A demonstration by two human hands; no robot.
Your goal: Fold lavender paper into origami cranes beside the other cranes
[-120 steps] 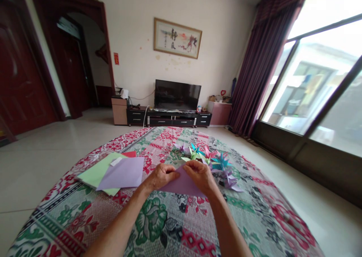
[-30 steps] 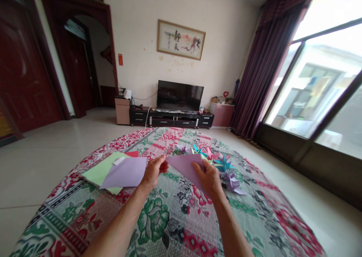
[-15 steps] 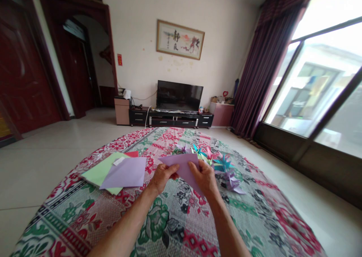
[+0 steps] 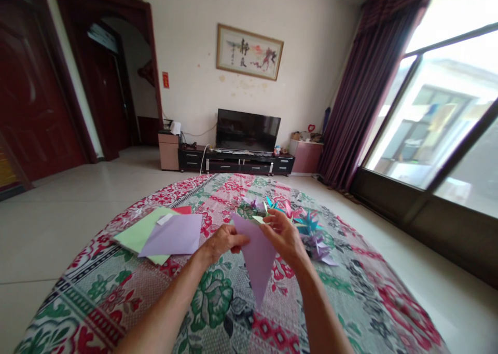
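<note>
A purple sheet of origami paper (image 4: pixel 257 258), seen as a triangle with one point downward, hangs above the tablecloth. My left hand (image 4: pixel 225 242) pinches its left edge between thumb and fingers. At its upper right is my right hand (image 4: pixel 286 237), fingers apart; whether the thumb touches the paper I cannot tell. Beyond that hand lie folded paper cranes: a blue one (image 4: pixel 309 222), a purple one (image 4: pixel 319 247), a pink one (image 4: pixel 290 208) and others partly hidden. To the left, a flat purple sheet (image 4: pixel 175 235) overlaps light green sheets (image 4: pixel 138 232), with a red sheet's edge (image 4: pixel 183 209) showing.
A patterned cloth (image 4: pixel 210 302) covers the round table. A small white piece (image 4: pixel 164 219) lies on the sheets. Past the table stand a television (image 4: pixel 248 131) on a low black cabinet (image 4: pixel 225 166), with a purple curtain (image 4: pixel 346 94) at the right.
The purple paper has turned so a point hangs downward. My right hand has loosened from its grip and spread its fingers; my left hand still pinches the paper.
</note>
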